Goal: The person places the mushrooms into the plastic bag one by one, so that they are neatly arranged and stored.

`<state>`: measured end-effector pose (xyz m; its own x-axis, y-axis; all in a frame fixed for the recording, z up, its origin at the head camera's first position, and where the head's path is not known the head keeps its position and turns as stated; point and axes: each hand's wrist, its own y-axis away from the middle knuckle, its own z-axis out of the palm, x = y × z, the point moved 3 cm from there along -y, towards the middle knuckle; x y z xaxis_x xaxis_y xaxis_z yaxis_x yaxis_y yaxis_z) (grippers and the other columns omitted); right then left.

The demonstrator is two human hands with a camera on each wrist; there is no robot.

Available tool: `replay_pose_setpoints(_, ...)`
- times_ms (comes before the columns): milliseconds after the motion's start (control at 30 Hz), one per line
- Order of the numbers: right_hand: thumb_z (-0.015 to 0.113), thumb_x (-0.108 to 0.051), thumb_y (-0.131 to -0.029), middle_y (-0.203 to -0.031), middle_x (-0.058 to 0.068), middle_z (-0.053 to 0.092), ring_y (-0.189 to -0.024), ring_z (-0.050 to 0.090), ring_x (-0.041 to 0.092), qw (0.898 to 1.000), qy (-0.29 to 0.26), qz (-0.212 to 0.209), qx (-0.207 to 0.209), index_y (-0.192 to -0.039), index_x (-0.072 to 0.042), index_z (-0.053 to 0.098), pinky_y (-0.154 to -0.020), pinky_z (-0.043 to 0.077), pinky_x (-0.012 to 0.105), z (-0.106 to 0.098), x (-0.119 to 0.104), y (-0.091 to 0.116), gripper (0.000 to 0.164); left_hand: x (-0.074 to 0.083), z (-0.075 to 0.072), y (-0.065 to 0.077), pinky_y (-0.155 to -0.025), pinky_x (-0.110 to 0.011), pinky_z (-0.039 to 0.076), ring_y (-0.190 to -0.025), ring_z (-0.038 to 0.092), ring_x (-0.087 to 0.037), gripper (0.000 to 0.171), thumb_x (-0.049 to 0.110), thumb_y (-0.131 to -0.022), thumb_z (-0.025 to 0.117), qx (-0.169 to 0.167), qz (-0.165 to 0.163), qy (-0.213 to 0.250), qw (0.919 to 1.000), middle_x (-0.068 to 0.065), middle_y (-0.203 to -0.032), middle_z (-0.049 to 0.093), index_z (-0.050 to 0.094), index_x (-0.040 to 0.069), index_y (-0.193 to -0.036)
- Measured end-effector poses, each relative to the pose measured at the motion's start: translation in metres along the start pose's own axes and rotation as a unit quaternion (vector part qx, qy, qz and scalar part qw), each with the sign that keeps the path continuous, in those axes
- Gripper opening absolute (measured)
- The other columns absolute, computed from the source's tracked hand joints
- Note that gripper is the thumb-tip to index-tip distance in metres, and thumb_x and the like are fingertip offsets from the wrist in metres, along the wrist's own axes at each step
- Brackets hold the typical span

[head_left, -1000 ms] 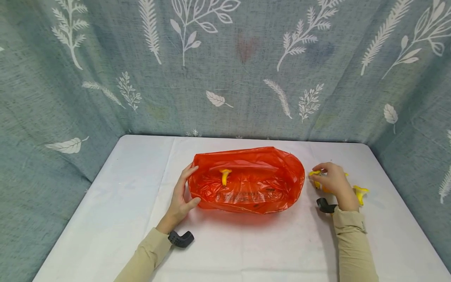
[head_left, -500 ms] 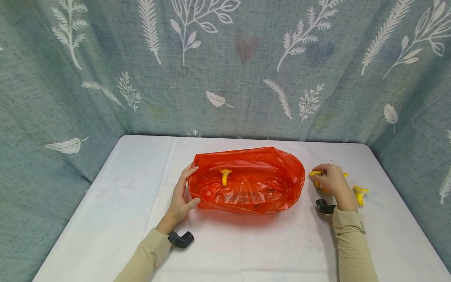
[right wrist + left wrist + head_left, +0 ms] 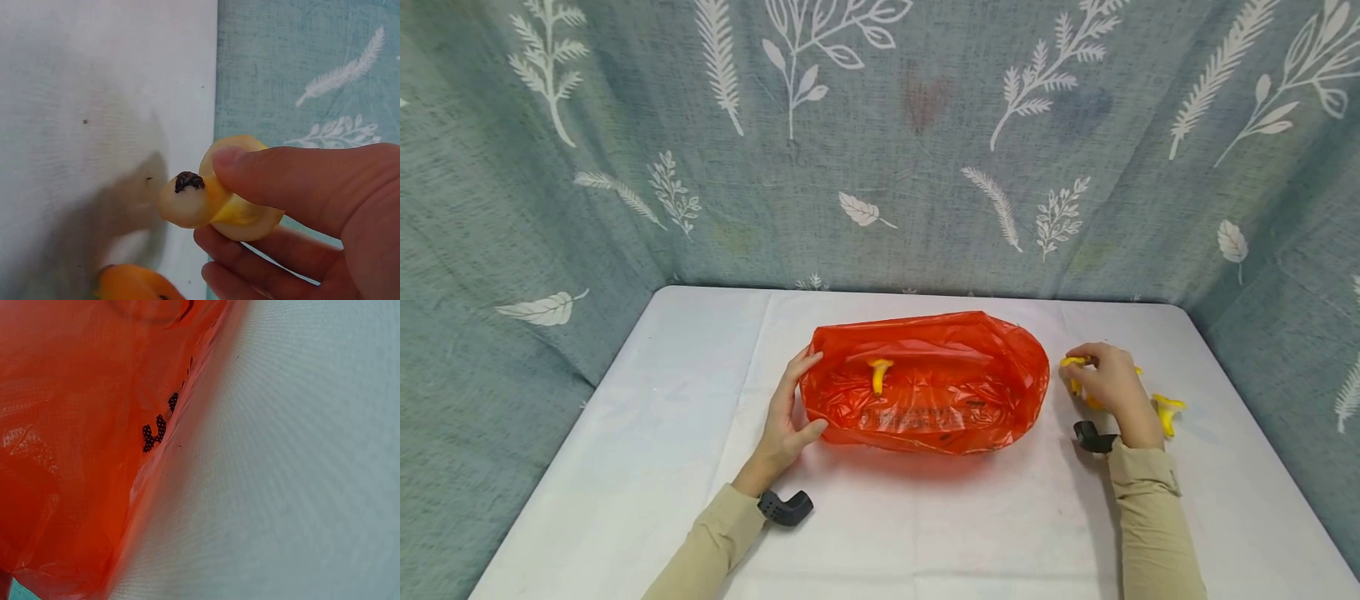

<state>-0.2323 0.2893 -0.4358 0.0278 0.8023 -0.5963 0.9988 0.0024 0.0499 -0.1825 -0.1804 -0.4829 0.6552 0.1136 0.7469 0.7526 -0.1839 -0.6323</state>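
Pickup on: the right hand (image 3: 1108, 382) pinches a yellow mushroom (image 3: 197, 209); the left hand (image 3: 781, 429), spread wide, touches the red bag (image 3: 940, 340) at left. Leftward carry looks called for.

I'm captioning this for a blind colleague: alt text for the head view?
A person's right hand pinches a yellow mushroom beside an open red bag, which the left hand touches. Another mushroom lies inside; more mushrooms sit on the white table.
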Motion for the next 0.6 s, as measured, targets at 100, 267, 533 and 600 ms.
replay_pose_setpoints(100,0.064,-0.015,-0.092,-0.121,0.028,0.059,-0.11,0.05,0.044,1.0,0.003,-0.005,0.007,-0.116,0.004,0.067,-0.09,0.049,0.056,-0.002,-0.002,0.0,0.03,0.0,0.0,0.0,-0.11,-0.071,0.011,-0.146,0.023,-0.038,0.084,0.052,-0.084,0.068,0.001,-0.001,-0.001,1.0,-0.015,-0.156,0.033,0.042,0.002,-0.146)
replay_pose_setpoints(267,0.063,-0.013,-0.092,-0.124,0.029,0.058,-0.113,0.048,0.046,1.0,0.007,-0.012,0.026,-0.116,0.004,0.068,-0.096,0.044,0.061,-0.007,-0.007,0.003,0.029,0.0,0.0,0.0,-0.11,-0.072,0.012,-0.146,0.023,-0.037,0.083,0.051,-0.084,0.068,0.0,-0.006,-0.007,1.0,-0.014,-0.157,0.033,0.042,0.003,-0.147)
replay_pose_setpoints(533,0.067,-0.011,-0.092,-0.122,0.028,0.059,-0.114,0.051,0.05,0.997,-0.004,-0.04,0.067,-0.114,0.004,0.069,-0.095,0.044,0.063,-0.015,-0.02,0.008,0.026,0.001,0.0,0.001,-0.109,-0.073,0.014,-0.145,0.025,-0.036,0.083,0.049,-0.083,0.069,-0.002,-0.009,-0.01,0.9999,-0.014,-0.157,0.032,0.042,0.004,-0.147)
replay_pose_setpoints(600,0.067,-0.01,-0.092,-0.121,0.027,0.06,-0.113,0.052,0.049,0.996,-0.007,-0.048,0.08,-0.113,0.004,0.069,-0.095,0.044,0.063,-0.017,-0.022,0.009,0.025,0.001,0.0,0.001,-0.109,-0.073,0.014,-0.145,0.025,-0.036,0.083,0.049,-0.083,0.068,-0.002,-0.006,-0.009,0.9999,-0.014,-0.157,0.032,0.042,0.004,-0.147)
